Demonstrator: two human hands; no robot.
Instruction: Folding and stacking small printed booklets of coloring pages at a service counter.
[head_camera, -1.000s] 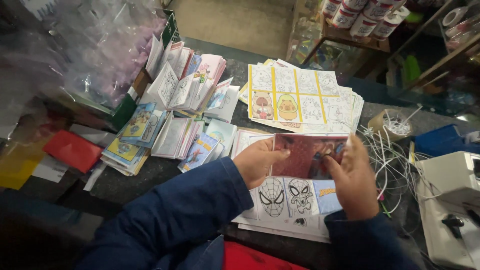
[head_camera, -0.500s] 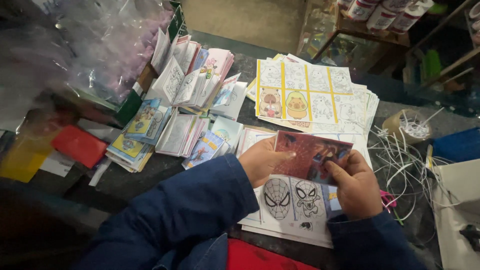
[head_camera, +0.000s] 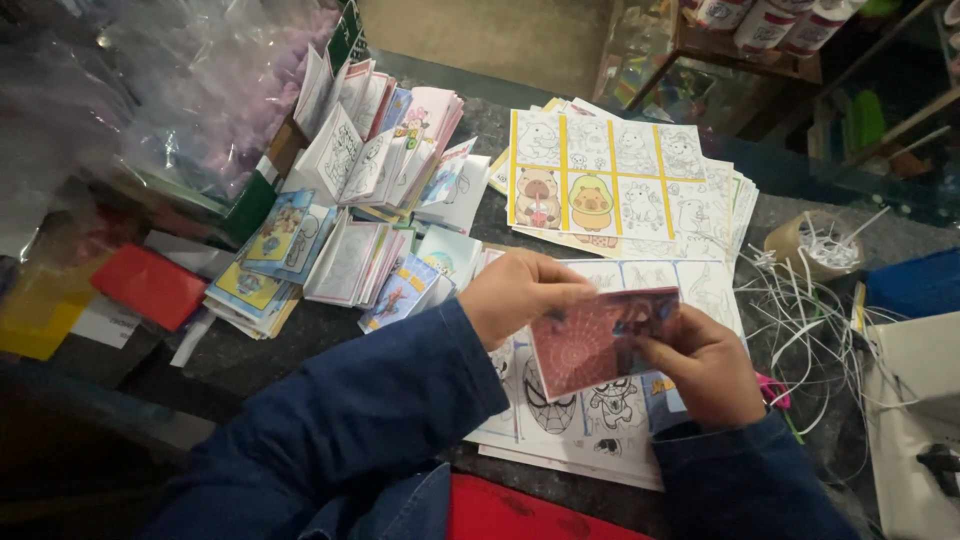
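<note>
Both hands gripping red card (head_camera: 590, 340) above mask sheet (head_camera: 560, 405); left hand (head_camera: 525, 295) pinching top edge, right hand (head_camera: 705, 365) pinching right edge; likely needing even, light pressure, avoiding creases.

A small red web-patterned booklet (head_camera: 598, 338) is held tilted above colouring sheets (head_camera: 600, 420).

Card (head_camera: 595, 338): between left hand (head_camera: 525, 295) and right hand (head_camera: 705, 365), over printed sheets (head_camera: 560, 420).
Booklet piles (head_camera: 360, 210): left of hands.
Sheet stack (head_camera: 620, 185): behind hands.
Ties (head_camera: 810, 330): right.
</note>
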